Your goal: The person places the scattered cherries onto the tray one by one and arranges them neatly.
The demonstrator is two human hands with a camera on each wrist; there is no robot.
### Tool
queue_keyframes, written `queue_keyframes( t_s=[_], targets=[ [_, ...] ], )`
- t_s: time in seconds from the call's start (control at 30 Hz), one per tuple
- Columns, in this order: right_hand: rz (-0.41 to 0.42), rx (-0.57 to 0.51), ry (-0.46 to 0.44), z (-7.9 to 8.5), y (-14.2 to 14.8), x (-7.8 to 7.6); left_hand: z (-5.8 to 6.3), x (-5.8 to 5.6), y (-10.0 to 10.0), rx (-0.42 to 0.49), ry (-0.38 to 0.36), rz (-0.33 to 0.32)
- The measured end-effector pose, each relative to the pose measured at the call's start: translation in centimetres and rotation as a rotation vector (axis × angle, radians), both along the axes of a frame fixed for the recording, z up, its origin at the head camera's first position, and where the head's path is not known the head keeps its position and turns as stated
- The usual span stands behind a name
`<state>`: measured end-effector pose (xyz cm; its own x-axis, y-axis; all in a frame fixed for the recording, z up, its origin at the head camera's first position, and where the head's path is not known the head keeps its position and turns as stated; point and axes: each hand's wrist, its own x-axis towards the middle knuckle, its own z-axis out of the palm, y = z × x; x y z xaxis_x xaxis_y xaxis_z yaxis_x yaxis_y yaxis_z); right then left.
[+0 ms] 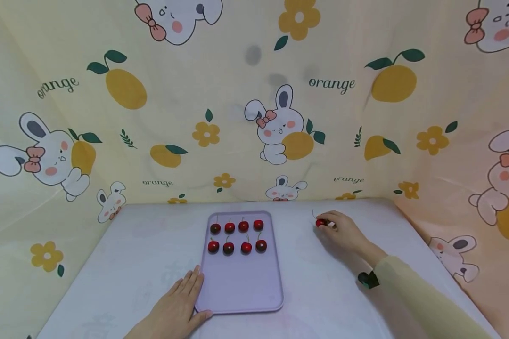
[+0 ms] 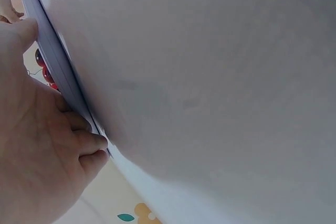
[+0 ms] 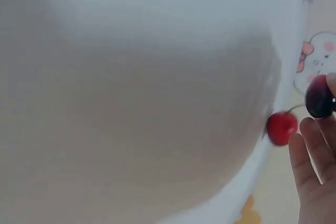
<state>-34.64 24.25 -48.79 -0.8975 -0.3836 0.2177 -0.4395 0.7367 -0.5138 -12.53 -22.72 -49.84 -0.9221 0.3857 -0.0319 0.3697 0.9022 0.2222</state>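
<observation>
A pale purple tray (image 1: 239, 287) lies on the table, bearing two rows of red and dark red cherries (image 1: 246, 247) with stems in its far half. My left hand (image 1: 176, 301) rests along the tray's left edge, fingers extended and thumb at the near corner. In the left wrist view, the fingers (image 2: 86, 142) lie against the tray's side (image 2: 55, 51). To the right of the tray, my right hand (image 1: 343, 231) pinches a dark red cherry (image 3: 318, 97), partly cut off by the right wrist view's edge. A brighter red cherry (image 3: 282, 128) sits close to the fingertips, against the table surface.
The white table (image 1: 148, 254) is backed by a cream cloth (image 1: 237, 70) printed with rabbits, flowers and oranges, which also runs along both sides. A black device (image 1: 368, 279) hangs below the right sleeve (image 1: 420, 292).
</observation>
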Motion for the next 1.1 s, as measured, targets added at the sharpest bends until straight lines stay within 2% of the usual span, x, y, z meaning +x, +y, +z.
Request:
queue_keyframes(
  t_s=[0.53,0.7,0.9,1.1],
  targets=[
    [0.175,-0.132,0.104,1.4,-4.7,1.4,0.0,0.1,0.0,-0.001,0.011,0.001],
    [0.215,-0.190,0.108,1.7,-6.2,2.0,0.0,0.1,0.0,-0.004,0.018,0.000],
    [0.236,-0.222,0.111,1.4,-8.0,2.5,0.1,0.1,0.0,0.002,0.013,0.002],
    [0.298,-0.251,0.102,1.4,-9.6,3.1,0.1,0.0,0.0,-0.003,0.002,0.002]
  ],
)
